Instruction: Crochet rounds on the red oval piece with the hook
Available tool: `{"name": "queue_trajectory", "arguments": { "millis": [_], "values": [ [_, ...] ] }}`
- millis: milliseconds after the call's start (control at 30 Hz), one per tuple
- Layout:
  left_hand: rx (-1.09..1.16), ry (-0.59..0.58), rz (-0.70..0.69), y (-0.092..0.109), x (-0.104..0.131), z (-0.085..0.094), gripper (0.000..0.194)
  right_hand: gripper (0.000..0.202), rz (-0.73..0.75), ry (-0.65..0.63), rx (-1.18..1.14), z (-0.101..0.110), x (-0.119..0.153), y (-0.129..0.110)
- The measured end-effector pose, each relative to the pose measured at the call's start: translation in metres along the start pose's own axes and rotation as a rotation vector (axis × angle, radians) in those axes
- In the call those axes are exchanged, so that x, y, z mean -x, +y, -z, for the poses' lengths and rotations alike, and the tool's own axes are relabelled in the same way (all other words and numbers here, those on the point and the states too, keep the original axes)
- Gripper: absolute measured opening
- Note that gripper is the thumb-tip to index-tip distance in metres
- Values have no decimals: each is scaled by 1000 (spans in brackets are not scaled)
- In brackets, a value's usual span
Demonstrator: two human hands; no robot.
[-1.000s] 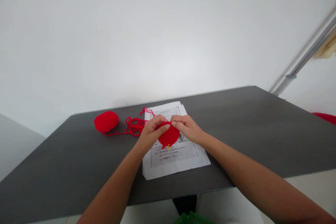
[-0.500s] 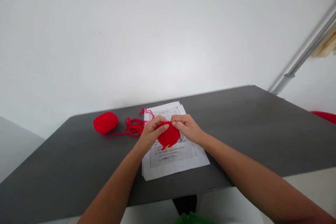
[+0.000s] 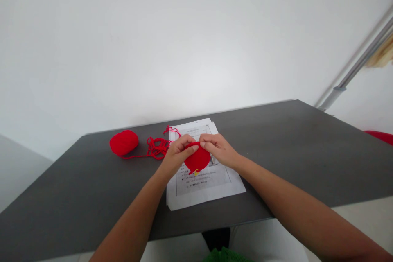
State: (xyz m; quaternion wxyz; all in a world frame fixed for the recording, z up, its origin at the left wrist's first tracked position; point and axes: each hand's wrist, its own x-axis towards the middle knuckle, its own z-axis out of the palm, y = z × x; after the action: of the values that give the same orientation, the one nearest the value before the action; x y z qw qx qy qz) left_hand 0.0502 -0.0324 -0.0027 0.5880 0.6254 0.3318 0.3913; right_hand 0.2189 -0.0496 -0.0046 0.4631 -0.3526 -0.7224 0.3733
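Note:
Between my hands is a round red crochet piece [image 3: 198, 160], held up over printed sheets. My left hand [image 3: 181, 150] pinches its upper left edge, thumb in front. At the upper right edge, my right hand [image 3: 217, 147] grips it between thumb and fingers. A small yellow stitch marker [image 3: 196, 172] hangs from the lower edge, beside a short red yarn tail. A thin light-coloured tool, perhaps a crochet hook [image 3: 213, 159], shows just below my right hand; I cannot tell whether it is held. Loose red yarn [image 3: 158, 148] lies in a tangle to the left.
A red yarn ball [image 3: 124, 143] sits on the dark grey table [image 3: 276, 143] at the left, its strand leading to the tangle. The printed papers [image 3: 208, 192] lie under my hands. A white wall [image 3: 184, 49] rises behind the table; a metal pole [image 3: 365, 55] leans at the right.
Almost nothing differs. Both hands keep their hold on the red crochet piece, and the view has shifted very slightly.

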Motion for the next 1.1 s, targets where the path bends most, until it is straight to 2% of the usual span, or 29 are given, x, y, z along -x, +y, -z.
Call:
{"name": "queue_trajectory", "arguments": {
  "millis": [333,1100],
  "values": [
    [46,-23,28,-2,-1,0,27,19,10,14,-13,-1,-2,-1],
    [-43,-24,-9,0,0,-2,24,18,-22,12,8,-1,-1,0]
  ]
}}
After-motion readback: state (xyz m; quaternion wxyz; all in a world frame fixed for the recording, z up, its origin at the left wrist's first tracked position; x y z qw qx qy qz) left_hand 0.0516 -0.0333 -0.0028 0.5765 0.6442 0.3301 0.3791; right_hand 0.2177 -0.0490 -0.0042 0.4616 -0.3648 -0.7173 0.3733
